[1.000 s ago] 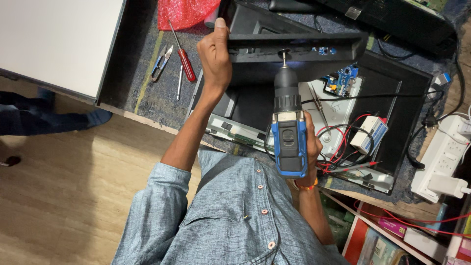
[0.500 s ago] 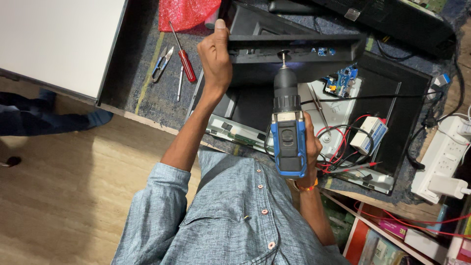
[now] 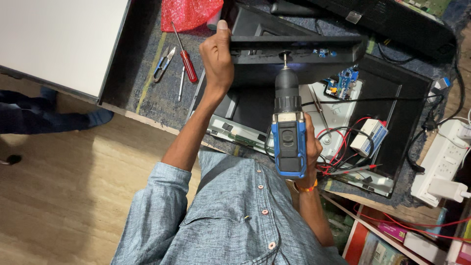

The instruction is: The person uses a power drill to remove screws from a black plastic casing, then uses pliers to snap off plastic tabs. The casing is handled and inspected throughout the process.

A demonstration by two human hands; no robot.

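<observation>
Hands: left hand (image 3: pixel 217 60) clamps the end of the black panel (image 3: pixel 294 45) | right hand (image 3: pixel 310 149) wraps the blue drill (image 3: pixel 288 142), bit touching panel's underside | red screwdriver (image 3: pixel 186 61) and snips (image 3: pixel 163 63) lie left on desk (image 3: pixel 147 93)

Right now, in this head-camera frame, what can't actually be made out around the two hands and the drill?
- Right hand: mostly hidden behind the blue and black drill; the trigger finger cannot be seen.
- Drill bit tip: too small and in shadow where it meets the black panel; no screw can be made out.
- Left hand: fingers curl behind the panel's edge, hidden.
- Red bubble wrap: cut off by the top edge.
</observation>
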